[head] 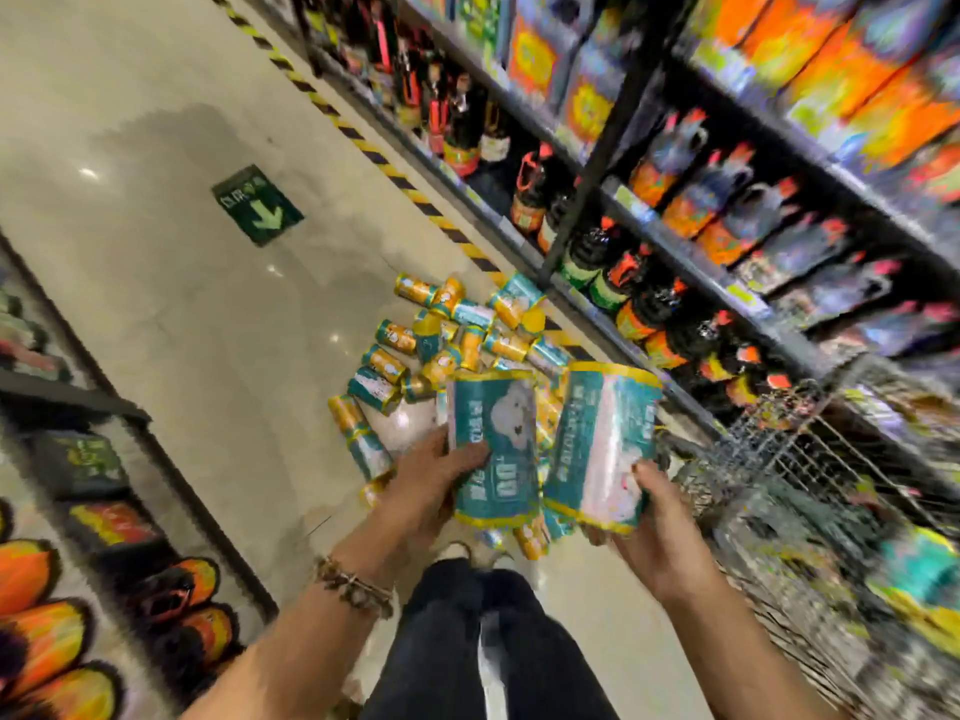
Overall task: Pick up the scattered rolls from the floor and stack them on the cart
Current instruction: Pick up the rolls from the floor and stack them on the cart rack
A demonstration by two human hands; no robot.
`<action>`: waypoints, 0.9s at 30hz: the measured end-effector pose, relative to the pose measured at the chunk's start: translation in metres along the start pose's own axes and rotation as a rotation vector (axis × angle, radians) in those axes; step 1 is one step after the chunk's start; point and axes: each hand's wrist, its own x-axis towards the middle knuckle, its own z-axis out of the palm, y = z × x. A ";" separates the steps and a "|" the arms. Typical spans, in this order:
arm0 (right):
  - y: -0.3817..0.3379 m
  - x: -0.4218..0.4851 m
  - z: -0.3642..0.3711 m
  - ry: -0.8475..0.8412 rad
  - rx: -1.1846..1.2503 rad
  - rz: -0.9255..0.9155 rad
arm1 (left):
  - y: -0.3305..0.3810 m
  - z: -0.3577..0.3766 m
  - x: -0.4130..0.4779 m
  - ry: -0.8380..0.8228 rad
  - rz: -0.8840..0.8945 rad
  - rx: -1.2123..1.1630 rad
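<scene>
Each of my hands holds one teal-and-yellow wrapped roll in front of me. My left hand [434, 478] grips the left roll [493, 439] from its left side. My right hand [657, 517] grips the right roll [602, 444] from below. Beyond them a heap of several more rolls [447, 340] lies scattered on the floor against the foot of the right shelf. The wire cart [810, 470] stands at the right, just beside my right hand, with teal and yellow goods showing inside it. The whole view is blurred.
A tall shelf of bottles and bright boxes [675, 200] runs along the right, edged by yellow-black floor tape [374, 153]. A low shelf with orange packs [78, 537] lines the left. A green arrow sign [257, 205] marks the pale floor. My dark trouser legs [483, 646] fill the bottom.
</scene>
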 end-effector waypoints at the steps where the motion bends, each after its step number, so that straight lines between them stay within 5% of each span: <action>1: -0.004 -0.016 -0.009 -0.005 0.036 0.007 | 0.003 0.012 -0.007 -0.080 -0.010 -0.014; 13: -0.057 -0.136 -0.155 0.174 0.398 -0.270 | -0.048 0.228 -0.009 -0.486 -0.084 0.357; 18: -0.065 -0.141 -0.271 0.455 0.421 -0.219 | -0.116 0.329 0.023 -0.491 -0.171 0.514; 27: -0.094 -0.081 -0.441 0.694 0.118 -0.257 | -0.262 0.440 0.149 -0.308 -0.360 0.659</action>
